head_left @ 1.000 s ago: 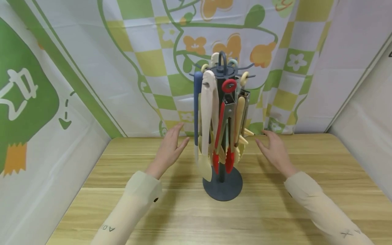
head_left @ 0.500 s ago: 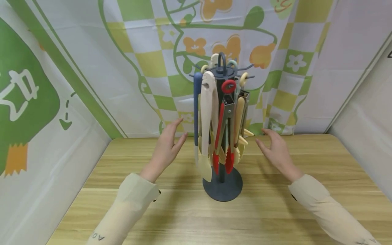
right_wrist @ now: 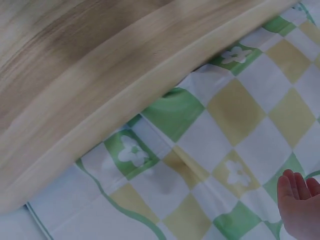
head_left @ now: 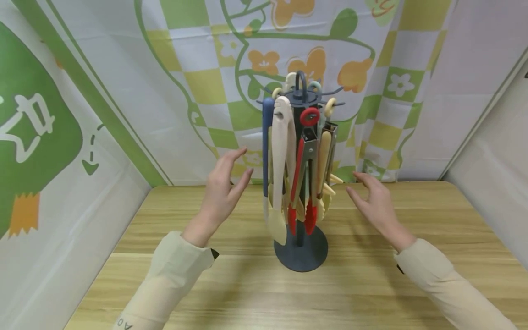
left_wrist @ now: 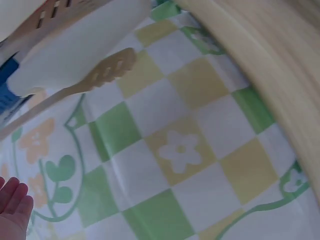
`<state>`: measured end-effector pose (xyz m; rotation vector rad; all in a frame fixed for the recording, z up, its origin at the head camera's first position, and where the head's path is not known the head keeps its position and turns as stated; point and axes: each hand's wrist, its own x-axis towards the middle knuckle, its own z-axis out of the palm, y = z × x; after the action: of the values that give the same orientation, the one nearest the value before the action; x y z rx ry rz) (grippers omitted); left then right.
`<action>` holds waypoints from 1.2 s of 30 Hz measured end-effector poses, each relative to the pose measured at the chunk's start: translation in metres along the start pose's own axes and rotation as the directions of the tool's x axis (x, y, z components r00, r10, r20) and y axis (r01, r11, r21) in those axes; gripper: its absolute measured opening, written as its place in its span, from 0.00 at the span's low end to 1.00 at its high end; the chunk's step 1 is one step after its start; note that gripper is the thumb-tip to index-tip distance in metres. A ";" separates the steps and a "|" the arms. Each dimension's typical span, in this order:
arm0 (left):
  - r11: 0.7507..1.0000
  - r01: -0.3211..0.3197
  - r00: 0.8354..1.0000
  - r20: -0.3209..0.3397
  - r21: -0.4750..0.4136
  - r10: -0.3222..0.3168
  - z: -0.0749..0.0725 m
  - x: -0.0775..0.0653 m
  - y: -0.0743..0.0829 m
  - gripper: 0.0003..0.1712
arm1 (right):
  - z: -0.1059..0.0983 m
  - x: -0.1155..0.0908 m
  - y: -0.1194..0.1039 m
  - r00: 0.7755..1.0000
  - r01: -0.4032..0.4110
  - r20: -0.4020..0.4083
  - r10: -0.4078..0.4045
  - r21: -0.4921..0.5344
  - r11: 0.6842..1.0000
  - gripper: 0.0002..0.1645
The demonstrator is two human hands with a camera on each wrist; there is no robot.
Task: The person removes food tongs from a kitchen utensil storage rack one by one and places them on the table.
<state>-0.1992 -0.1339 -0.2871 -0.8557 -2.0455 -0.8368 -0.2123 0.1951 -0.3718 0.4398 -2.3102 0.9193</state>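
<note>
A dark utensil stand [head_left: 301, 254] with a round base holds several hanging kitchen tools. Facing me are red-tipped tongs [head_left: 310, 151], a pale spatula [head_left: 278, 156] and a blue-handled tool [head_left: 267, 146]; wooden-coloured tongs [head_left: 323, 160] hang at the right. My left hand [head_left: 218, 192] hovers left of the stand, thumb and fingers apart, touching nothing. On the other side my right hand [head_left: 379, 204] is held likewise, apart from the tools. A slotted wooden turner [left_wrist: 107, 70] shows in the left wrist view, near my left fingers [left_wrist: 15, 200]. My right fingers [right_wrist: 295, 185] show in the right wrist view.
The stand is on a wood-grain table [head_left: 255, 293]. Behind the table's back edge hangs a patterned curtain [head_left: 198, 91] with green and yellow checks. White cloth walls [head_left: 495, 151] rise at both sides.
My left hand has risen and shifted slightly left, away from the stand. The right hand has moved only slightly to the right. The stand and its tools stay where they were.
</note>
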 end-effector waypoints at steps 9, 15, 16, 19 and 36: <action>0.994 -0.093 0.986 -0.147 -0.055 0.084 -0.008 0.017 0.017 0.19 | -0.007 0.002 -0.010 0.999 0.022 -0.035 -0.020 0.038 0.999 0.23; 0.989 -0.126 0.975 -0.194 -0.074 0.110 -0.010 0.022 0.026 0.18 | -0.009 0.002 -0.018 0.998 0.025 -0.054 -0.022 0.050 0.998 0.23; 0.989 -0.131 0.973 -0.199 -0.072 0.114 -0.011 0.023 0.028 0.18 | -0.010 0.002 -0.019 0.998 0.025 -0.057 -0.022 0.056 0.998 0.23; 0.986 -0.149 0.966 -0.222 -0.070 0.130 -0.013 0.026 0.034 0.18 | -0.011 0.001 -0.025 0.997 0.025 -0.069 -0.021 0.068 0.997 0.22; 0.958 -0.284 0.912 -0.318 -0.036 0.259 -0.025 0.050 0.060 0.14 | -0.018 0.001 -0.046 0.992 0.061 -0.122 -0.044 0.142 0.988 0.23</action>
<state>-0.1673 -0.1052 -0.2173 -0.9614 -1.5844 -0.8429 -0.1829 0.1755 -0.3376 0.4910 -2.1235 1.0635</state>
